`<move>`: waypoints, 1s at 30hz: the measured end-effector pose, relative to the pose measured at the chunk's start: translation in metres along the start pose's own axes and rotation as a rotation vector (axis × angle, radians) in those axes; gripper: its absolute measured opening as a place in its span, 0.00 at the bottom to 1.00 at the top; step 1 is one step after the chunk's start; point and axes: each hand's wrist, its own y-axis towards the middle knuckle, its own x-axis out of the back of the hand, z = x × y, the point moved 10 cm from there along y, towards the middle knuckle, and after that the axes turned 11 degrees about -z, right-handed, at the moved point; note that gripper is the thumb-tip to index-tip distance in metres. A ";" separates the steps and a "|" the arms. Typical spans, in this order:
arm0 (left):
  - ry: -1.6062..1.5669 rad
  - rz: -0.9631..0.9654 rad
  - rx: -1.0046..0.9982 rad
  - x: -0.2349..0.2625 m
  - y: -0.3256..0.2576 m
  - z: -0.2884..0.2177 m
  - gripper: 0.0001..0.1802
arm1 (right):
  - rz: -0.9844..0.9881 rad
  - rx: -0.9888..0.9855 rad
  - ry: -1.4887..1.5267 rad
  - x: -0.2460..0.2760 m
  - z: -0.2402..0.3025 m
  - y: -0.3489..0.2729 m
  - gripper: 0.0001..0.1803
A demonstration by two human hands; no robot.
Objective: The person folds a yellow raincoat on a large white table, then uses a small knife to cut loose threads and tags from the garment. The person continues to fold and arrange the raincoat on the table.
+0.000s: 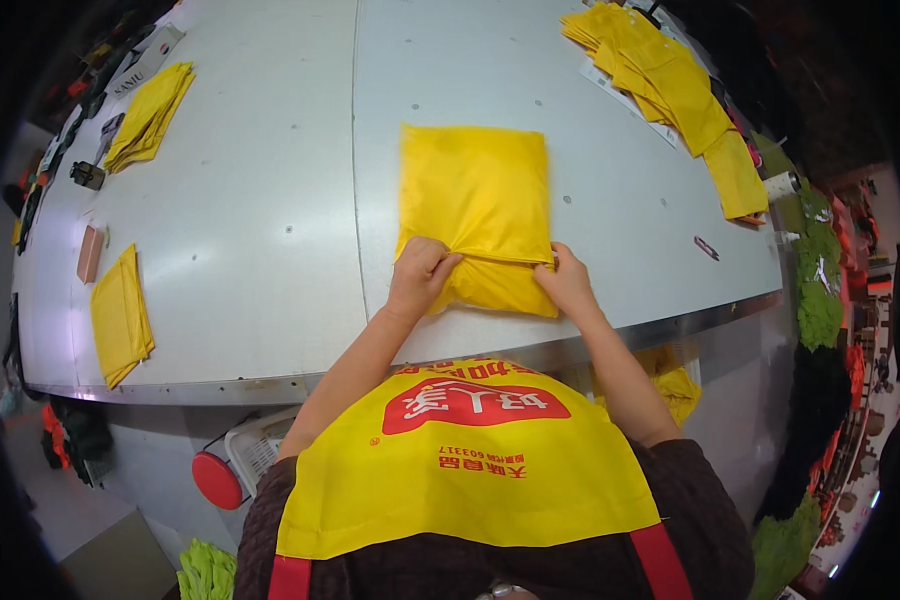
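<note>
A puffy, square bundle of folded yellow cloth (pixel 475 190) lies flat on the white table in front of me. A crease or flap edge runs across its near part, between my hands. My left hand (pixel 422 275) is closed, pinching the cloth at the left end of that crease. At the right end my right hand (pixel 568 283) grips the bundle's edge, its fingertips partly hidden by the cloth. Whether clear film wraps the bundle, I cannot tell for sure.
Stacks of folded yellow cloth lie at the left edge (pixel 122 315), far left (pixel 150 118) and far right (pixel 660 75). Small snips (pixel 706 248) rest at the right. A thread cone (pixel 781 186) sits by the right edge. Below the table are a red round stool (pixel 216 480) and a white basket (pixel 255 447).
</note>
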 end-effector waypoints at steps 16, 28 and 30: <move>-0.034 -0.110 0.024 0.008 -0.011 0.000 0.09 | 0.515 -0.234 0.126 0.008 -0.010 0.022 0.07; -0.031 -0.104 0.018 0.008 -0.013 0.003 0.10 | 0.308 -0.138 -0.059 0.013 0.003 0.020 0.11; -0.041 -0.100 0.021 0.007 -0.013 0.003 0.10 | 0.268 -0.110 -0.139 0.017 0.011 0.019 0.13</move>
